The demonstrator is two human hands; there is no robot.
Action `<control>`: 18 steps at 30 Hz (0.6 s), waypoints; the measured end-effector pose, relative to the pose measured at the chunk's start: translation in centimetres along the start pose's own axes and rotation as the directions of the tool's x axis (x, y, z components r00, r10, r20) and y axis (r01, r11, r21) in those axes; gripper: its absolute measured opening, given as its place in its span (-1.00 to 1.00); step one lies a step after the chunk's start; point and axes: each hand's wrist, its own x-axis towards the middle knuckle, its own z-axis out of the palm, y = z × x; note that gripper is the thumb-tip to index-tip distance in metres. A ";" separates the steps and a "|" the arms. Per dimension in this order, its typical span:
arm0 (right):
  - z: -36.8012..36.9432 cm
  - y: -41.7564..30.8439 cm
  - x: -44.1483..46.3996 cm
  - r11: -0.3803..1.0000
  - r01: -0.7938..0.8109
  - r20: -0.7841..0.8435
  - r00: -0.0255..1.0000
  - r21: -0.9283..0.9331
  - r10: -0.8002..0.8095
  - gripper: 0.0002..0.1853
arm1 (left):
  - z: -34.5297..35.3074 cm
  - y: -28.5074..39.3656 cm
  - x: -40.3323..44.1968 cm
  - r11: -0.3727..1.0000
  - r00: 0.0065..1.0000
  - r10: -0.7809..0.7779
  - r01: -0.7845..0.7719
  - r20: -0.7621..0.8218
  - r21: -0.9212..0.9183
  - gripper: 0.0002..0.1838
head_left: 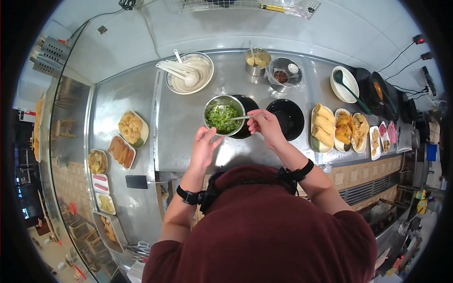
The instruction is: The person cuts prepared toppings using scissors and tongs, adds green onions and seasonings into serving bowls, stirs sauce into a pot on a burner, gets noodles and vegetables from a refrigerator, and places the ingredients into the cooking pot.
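My left hand [206, 141] pinches the near rim of the metal bowl [223, 101] of chopped greens [221, 116], left of centre on the tabletop [181, 152]; my right hand [265, 126] pinches the spoon [241, 117].

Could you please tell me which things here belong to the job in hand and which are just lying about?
Likely in the job:
- steel cup, at the left hand
- greens
- spoon, in the right hand
- near black bowl, partly under the cup

Seemingly just lying about:
- rolls
- white bowl
- green ladle
- flat black device
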 end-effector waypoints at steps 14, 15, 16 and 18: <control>-1.8 -2.9 -1.7 0.995 0.092 -0.129 0.988 0.048 -0.085 -0.81 | -4.5 1.5 1.3 1.000 0.999 0.012 -0.012 -0.046 -0.002 -0.85; -2.4 -2.2 -1.5 0.994 0.109 -0.130 0.986 0.016 -0.106 -0.81 | -4.6 2.0 1.1 1.000 0.997 0.015 -0.014 -0.073 0.009 -0.84; -2.9 -1.0 -1.2 0.986 0.147 -0.105 0.982 -0.084 -0.155 -0.81 | -4.8 2.3 0.9 1.000 0.995 0.019 -0.017 -0.099 0.020 -0.83; -3.9 1.7 -0.3 0.934 0.223 -0.042 0.969 -0.278 -0.244 -0.80 | -5.3 2.6 0.8 0.999 0.992 0.023 -0.020 -0.121 0.028 -0.83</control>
